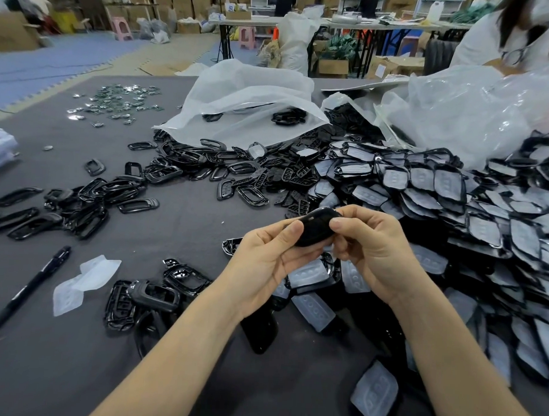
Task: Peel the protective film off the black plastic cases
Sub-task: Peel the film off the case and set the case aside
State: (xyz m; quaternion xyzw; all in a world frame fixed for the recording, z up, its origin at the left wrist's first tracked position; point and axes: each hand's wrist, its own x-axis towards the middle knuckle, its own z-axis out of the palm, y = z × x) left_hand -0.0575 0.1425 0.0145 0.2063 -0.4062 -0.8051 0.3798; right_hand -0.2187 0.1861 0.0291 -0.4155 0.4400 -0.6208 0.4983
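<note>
You are holding one glossy black oval plastic case (316, 228) between both hands, raised above the dark grey table mat (59, 371) in the middle of the view. Your left hand (265, 263) is gripping it from the left: the thumb is lying along the case's near left edge and the other fingers are curling underneath, closed narrowly around it. Your right hand (371, 251) is gripping the right end — the thumb is pressing down on the top face while the curled fingers are wrapping behind and below. Both hands are touching the case and almost meeting over it. The face turned towards you is showing shiny black. Your fingers are covering the underside, so you cannot tell whether any film is clinging there.

Directly under your hands, several black cases with whitish film on them (311, 274) are lying on the mat. To your right a big heap of film-covered black cases (454, 195) is spreading across the table, reaching back to a crumpled clear plastic bag (456, 121). To your left, two loose pieces of translucent whitish film (84, 279) are lying flat on the mat, just beside a black pen (24, 292). Further back a scatter of open black plastic frames (96, 198) is lying in front of a white plastic bag (249, 104), and small shiny metal pieces (118, 102) are sitting near the far left corner.
</note>
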